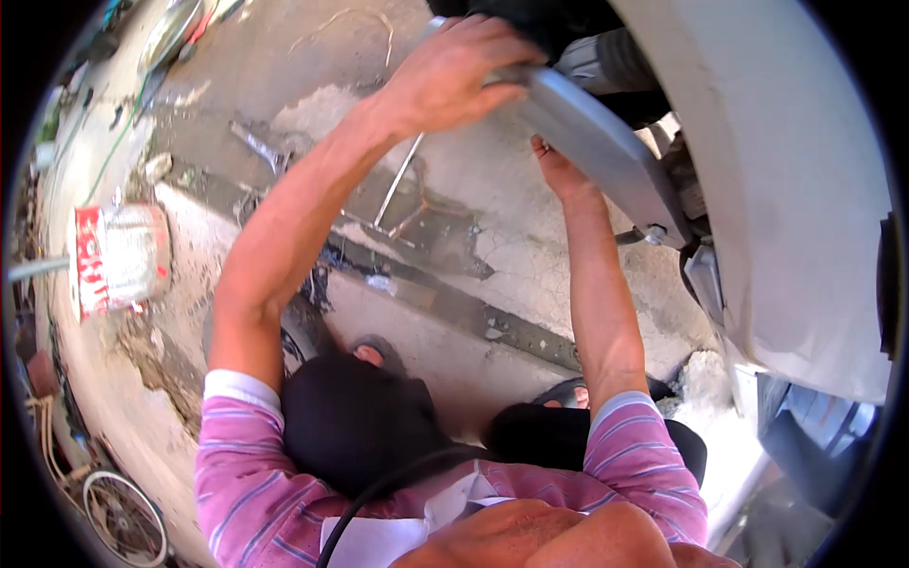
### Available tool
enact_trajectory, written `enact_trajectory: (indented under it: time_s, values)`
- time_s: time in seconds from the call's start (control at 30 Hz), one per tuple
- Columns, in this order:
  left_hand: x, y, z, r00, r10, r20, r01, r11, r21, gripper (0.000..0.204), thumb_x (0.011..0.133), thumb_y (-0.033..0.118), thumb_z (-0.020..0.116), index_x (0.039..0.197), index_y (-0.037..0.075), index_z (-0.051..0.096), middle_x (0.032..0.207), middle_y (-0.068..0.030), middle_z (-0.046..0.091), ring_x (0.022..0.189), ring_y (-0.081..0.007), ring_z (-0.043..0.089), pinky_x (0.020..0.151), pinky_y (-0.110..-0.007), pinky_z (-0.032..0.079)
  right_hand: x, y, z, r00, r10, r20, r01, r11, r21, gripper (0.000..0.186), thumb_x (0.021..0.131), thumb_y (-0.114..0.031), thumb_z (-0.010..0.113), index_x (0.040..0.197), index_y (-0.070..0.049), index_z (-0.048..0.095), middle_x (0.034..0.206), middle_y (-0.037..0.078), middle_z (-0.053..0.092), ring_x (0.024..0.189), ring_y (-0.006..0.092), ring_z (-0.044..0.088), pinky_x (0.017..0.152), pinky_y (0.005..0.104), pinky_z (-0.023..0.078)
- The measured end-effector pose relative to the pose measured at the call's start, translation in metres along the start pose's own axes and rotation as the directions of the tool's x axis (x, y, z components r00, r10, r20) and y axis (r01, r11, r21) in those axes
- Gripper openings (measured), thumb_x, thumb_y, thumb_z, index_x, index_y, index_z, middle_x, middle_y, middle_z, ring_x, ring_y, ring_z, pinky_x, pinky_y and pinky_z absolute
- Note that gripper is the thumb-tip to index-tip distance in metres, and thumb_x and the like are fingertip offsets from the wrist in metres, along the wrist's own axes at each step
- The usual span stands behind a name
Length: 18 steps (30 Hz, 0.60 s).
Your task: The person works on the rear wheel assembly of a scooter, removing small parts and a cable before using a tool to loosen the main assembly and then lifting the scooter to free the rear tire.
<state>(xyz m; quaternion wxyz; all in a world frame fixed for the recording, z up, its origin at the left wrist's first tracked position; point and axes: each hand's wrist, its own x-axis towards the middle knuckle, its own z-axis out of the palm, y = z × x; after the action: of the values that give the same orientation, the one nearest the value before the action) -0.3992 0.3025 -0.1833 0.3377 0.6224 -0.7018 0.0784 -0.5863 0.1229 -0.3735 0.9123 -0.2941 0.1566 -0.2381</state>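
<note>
A long, flat silver-grey metal piece (601, 142) slants from the top middle toward the right, with a bolt at its near end. My left hand (464, 71) is closed over its far end, fingers across the top and thumb along the near side. Below its left edge is my right hand (561, 172), fingertips drawn together and raised. The metal piece partly hides that hand, and whatever its fingers hold is too small to make out. Dark parts and a ribbed grey sleeve (606, 62) sit just beyond the metal piece.
A large pale grey body panel (795, 189) fills the right side. On the stained concrete lie a wrench (258, 147) and a thin metal rod (400, 180). A red-and-white bucket (123, 260) stands left; a spoked wheel (123, 518) is lower left. A low ledge (454, 317) crosses before my feet.
</note>
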Motion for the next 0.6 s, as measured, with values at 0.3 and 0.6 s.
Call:
enact_trajectory:
  time_s: [0.3, 0.6]
  values:
    - [-0.024, -0.020, 0.011, 0.984, -0.077, -0.163, 0.066, 0.995, -0.069, 0.045, 0.080, 0.028, 0.077, 0.116, 0.003, 0.070, 0.111, -0.0166, 0.065, 0.109, -0.0372, 0.059, 0.096, -0.047, 0.049, -0.005, -0.002, 0.013, 0.980, 0.049, -0.191, -0.052, 0.999, -0.012, 0.047, 0.096, -0.047, 0.057, 0.129, -0.013, 0.063, 0.122, 0.007, 0.068, 0.109, 0.0246, 0.061, 0.087, 0.0401, 0.048]
    - [-0.050, -0.024, 0.028, 0.837, -0.483, -0.257, 0.470, 0.875, -0.113, 0.075, 0.076, 0.042, 0.083, 0.134, 0.001, 0.060, 0.134, -0.0249, 0.055, 0.123, -0.0433, 0.055, 0.106, -0.049, 0.047, -0.009, -0.015, 0.026, 0.980, 0.199, -0.008, -0.195, 0.969, 0.151, 0.046, 0.093, -0.039, 0.062, 0.127, -0.008, 0.065, 0.120, 0.011, 0.069, 0.114, 0.0281, 0.062, 0.081, 0.0382, 0.045]
